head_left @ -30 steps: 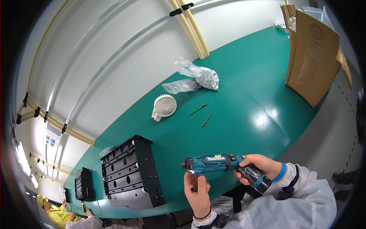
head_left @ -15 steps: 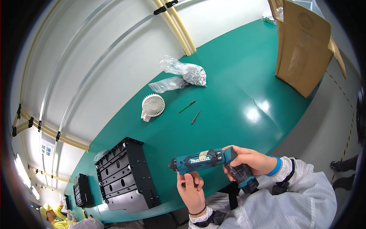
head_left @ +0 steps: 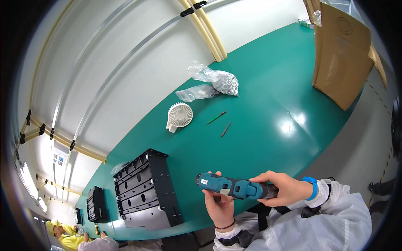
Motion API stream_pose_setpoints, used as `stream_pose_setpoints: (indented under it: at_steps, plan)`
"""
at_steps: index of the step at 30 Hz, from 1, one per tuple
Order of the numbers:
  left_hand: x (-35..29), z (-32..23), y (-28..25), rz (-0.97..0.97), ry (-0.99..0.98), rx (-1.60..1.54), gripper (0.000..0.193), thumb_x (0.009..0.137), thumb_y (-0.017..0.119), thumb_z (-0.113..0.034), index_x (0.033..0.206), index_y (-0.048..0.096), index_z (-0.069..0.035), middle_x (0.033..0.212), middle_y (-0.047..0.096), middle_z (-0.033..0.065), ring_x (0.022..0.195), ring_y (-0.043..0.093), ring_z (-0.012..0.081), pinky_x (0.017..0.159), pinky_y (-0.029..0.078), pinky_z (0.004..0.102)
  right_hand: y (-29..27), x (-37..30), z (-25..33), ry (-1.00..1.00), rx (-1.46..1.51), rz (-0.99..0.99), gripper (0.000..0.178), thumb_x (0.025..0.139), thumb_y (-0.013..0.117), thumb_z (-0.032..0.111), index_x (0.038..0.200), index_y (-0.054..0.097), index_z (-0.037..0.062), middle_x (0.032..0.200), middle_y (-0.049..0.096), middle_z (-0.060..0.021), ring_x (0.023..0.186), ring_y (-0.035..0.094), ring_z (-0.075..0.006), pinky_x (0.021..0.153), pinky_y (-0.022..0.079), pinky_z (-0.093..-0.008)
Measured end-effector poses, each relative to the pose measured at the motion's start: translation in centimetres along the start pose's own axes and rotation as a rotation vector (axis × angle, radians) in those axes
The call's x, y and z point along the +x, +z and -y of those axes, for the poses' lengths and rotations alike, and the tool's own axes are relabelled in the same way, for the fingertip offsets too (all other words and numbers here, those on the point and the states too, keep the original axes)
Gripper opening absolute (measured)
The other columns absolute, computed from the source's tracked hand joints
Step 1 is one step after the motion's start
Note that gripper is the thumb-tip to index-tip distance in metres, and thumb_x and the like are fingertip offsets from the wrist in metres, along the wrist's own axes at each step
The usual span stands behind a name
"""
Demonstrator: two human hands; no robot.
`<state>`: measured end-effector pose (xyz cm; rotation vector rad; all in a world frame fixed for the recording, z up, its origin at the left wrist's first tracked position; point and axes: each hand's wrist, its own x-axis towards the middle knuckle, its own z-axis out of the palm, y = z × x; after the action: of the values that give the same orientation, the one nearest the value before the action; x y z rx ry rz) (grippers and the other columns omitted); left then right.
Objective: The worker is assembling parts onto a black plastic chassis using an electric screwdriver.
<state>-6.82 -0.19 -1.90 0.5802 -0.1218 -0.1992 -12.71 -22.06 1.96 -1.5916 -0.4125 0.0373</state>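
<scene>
Both my hands hold a teal and black cordless drill (head_left: 229, 186) just above the near edge of the green table. My left hand (head_left: 220, 209) supports its body from below, fingertips showing on the far side. My right hand (head_left: 289, 189) is closed around the dark grip end at the right. The chuck cannot be made out from this angle. Left of the drill stands a black metal frame (head_left: 144, 194) with slotted panels and oval holes, lying on the table.
Beyond the drill lie a green pencil-like stick (head_left: 216, 117), a thin reddish stick (head_left: 226, 129), a white handheld fan (head_left: 180, 115) and a plastic bag of ring-shaped parts (head_left: 226, 83). A cardboard box (head_left: 341, 54) stands far right. Farther left are another black frame (head_left: 95, 205) and people in yellow (head_left: 69, 240).
The drill has been turned over in my hands, so its side no longer faces up and its grip points right. The whole view has shifted slightly, moving the scene rightward.
</scene>
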Motion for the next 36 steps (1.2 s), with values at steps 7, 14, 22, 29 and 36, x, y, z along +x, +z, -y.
stream_pose_setpoints:
  at_steps: [7,14,22,29,36]
  plan:
    - [-0.2,-0.3,0.7,-0.032,-0.032,0.053,0.063,0.105,0.042,-0.046,0.153,0.027,-0.009,0.127,0.059,0.0110,0.108,0.063,0.0186,0.084,0.055,0.0344,-0.5,0.3,-0.9,-0.421,-0.587,0.017,0.059,0.071,0.077,0.003,0.126,0.056,0.0109,0.117,0.067,-0.0022,0.096,0.065,-0.0209,0.084,0.046,-0.0342]
    - [-0.8,-0.7,0.1,0.010,0.046,0.161,0.084,0.095,0.056,-0.053,0.153,0.021,-0.005,0.125,0.056,0.0135,0.104,0.064,0.0204,0.083,0.059,0.0368,-0.3,0.4,-0.6,-0.588,-0.826,-0.051,0.042,0.075,0.073,0.008,0.115,0.062,0.0150,0.111,0.068,0.0023,0.094,0.065,-0.0148,0.082,0.046,-0.0312]
    - [-1.2,-0.8,0.9,-0.030,0.116,0.226,0.095,0.084,0.076,-0.047,0.149,0.028,0.002,0.121,0.059,0.0181,0.098,0.066,0.0191,0.077,0.059,0.0302,-0.1,0.6,0.6,-0.580,-0.869,0.030,0.068,0.067,0.076,0.009,0.132,0.059,0.0153,0.102,0.063,0.0014,0.092,0.060,-0.0178,0.081,0.045,-0.0332]
    - [-1.2,-0.9,2.5,-0.099,0.034,0.283,0.081,0.087,0.077,-0.037,0.145,0.039,0.004,0.117,0.063,0.0166,0.072,0.054,0.0063,0.058,0.042,0.0180,0.1,0.6,-1.5,-0.455,-0.645,0.050,0.080,0.056,0.080,0.004,0.132,0.055,0.0108,0.098,0.059,-0.0086,0.090,0.057,-0.0275,0.078,0.047,-0.0380]
    - [-1.4,-1.2,3.4,-0.122,-0.004,0.414,0.069,0.095,0.067,-0.036,0.145,0.038,0.003,0.108,0.065,0.0124,0.062,0.046,0.0059,0.051,0.038,0.0184,-0.5,-0.2,-0.4,-0.238,-0.310,-0.027,0.073,0.067,0.072,-0.004,0.134,0.046,0.0037,0.107,0.061,-0.0143,0.093,0.061,-0.0278,0.082,0.050,-0.0363]
